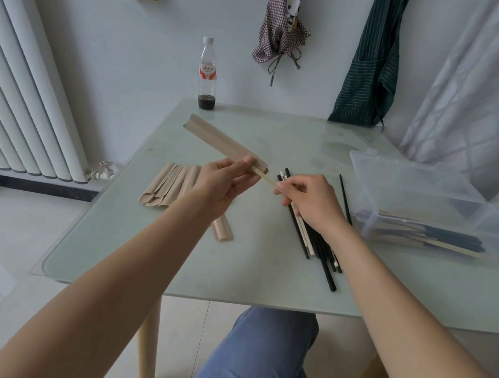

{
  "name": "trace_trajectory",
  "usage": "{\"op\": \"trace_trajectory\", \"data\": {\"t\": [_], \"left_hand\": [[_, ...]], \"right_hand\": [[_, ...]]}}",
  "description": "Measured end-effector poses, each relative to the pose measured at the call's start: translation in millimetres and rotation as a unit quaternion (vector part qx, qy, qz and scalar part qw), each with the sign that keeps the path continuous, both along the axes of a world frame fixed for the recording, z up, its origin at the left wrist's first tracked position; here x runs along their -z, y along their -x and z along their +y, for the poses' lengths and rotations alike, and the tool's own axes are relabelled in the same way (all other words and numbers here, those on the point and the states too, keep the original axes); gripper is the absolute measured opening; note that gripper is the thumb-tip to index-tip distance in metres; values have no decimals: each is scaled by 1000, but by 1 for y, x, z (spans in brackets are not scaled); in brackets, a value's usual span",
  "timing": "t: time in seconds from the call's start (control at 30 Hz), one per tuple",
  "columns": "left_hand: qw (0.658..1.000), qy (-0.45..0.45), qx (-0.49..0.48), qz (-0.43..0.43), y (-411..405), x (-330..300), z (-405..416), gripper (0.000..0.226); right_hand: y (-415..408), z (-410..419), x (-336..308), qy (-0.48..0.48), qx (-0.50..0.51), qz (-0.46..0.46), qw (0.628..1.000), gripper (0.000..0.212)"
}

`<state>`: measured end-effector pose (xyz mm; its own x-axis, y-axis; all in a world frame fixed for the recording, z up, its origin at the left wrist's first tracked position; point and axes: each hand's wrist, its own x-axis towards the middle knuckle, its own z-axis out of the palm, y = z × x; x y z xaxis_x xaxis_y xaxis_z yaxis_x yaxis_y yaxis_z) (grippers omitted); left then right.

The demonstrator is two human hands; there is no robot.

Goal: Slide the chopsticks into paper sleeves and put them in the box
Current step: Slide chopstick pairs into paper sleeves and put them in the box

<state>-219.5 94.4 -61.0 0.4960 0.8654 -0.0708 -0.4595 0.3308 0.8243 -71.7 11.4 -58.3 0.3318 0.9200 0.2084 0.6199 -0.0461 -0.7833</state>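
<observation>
Work is midway, I judge. My left hand (222, 179) grips a brown paper sleeve (222, 141); my right hand (310, 196) pinches a pale wooden chopstick (263, 177) mostly inside it. Sleeved pairs lie in the clear plastic box (430, 192) at the tabletop's right edge; loose chopsticks (314, 240) and empty sleeves (169, 190) remain.

Tan paper sleeves (168, 190) near the pale green glass table's (170, 260) left edge; black and cream chopsticks (314, 237); clear box (422, 203) by the right edge; green pinstriped apron (372, 62)
</observation>
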Motion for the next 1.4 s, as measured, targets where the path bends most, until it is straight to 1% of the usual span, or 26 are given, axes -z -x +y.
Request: {"op": "trace_trajectory", "data": {"t": [0.1, 0.17, 0.23, 0.4, 0.47, 0.5, 0.53, 0.57, 0.63, 0.67, 0.73, 0.77, 0.83, 0.9, 0.93, 0.97, 1.03, 1.07, 1.13, 1.2, 1.27, 1.33, 1.4], "left_hand": [[999, 14, -31, -22, 6, 0, 8, 12], [998, 29, -54, -32, 7, 2, 12, 12], [998, 31, -48, -29, 1, 5, 7, 11], [999, 30, -3, -15, -16, 10, -5, 11], [999, 41, -9, -10, -15, 13, -2, 11], [999, 46, -16, -2, -14, 15, -1, 11], [998, 51, -25, 7, -13, 17, 1, 11], [998, 57, -34, 18, -12, 19, 2, 12], [995, 70, -50, 41, -11, 23, 3, 13], [995, 74, -54, 50, -11, 25, 4, 14], [993, 79, -56, 66, -11, 26, 4, 15], [993, 78, -55, 76, -11, 27, 5, 14], [991, 70, -50, 98, -11, 26, 5, 12], [991, 63, -47, 107, -10, 25, 6, 14], [992, 61, -46, 105, -10, 24, 7, 15], [992, 60, -45, 101, -10, 24, 7, 16], [992, 59, -49, 96, -10, 23, 8, 17], [992, 59, -51, 94, -10, 23, 8, 17], [992, 61, -57, 91, -9, 23, 9, 17], [992, 62, -65, 84, -7, 24, 9, 16], [992, 62, -74, 77, -4, 25, 9, 14], [992, 63, -82, 74, 0, 26, 10, 12], [991, 67, -88, 74, 3, 26, 11, 11]], "right_hand": [[-11, -3, 4, 16, 11, 15, 1000, 20], [-18, -5, 8, 28, 17, 45, 998, 20], [-17, -5, 10, 26, 14, 55, 998, 21], [-7, -4, 5, 13, 6, 9, 1000, 23], [-8, -2, 7, 7, 10, 41, 999, 27], [-10, -2, 10, 4, 24, 61, 998, 31], [-13, -1, 12, 5, 50, 62, 997, 33], [-16, 0, 16, 13, 79, 34, 996, 33], [-24, 0, 25, 73, 120, -79, 987, 27], [-26, 0, 30, 116, 124, -128, 977, 22], [-27, 2, 38, 192, 120, -184, 957, 16], [-26, 4, 40, 212, 119, -206, 948, 19], [-22, 9, 39, 238, 115, -243, 933, 33], [-18, 13, 35, 261, 106, -252, 926, 38], [-16, 14, 32, 272, 103, -255, 922, 35], [-14, 16, 31, 274, 101, -257, 921, 27], [-10, 18, 31, 272, 103, -274, 917, 3], [-7, 20, 31, 273, 107, -285, 913, 14], [-3, 21, 32, 272, 118, -296, 908, 22], [-2, 22, 31, 278, 121, -279, 911, 18], [-6, 23, 32, 290, 124, -256, 914, 6], [-10, 25, 31, 312, 117, -238, 912, 28], [-13, 24, 30, 324, 107, -219, 914, 35]]}}
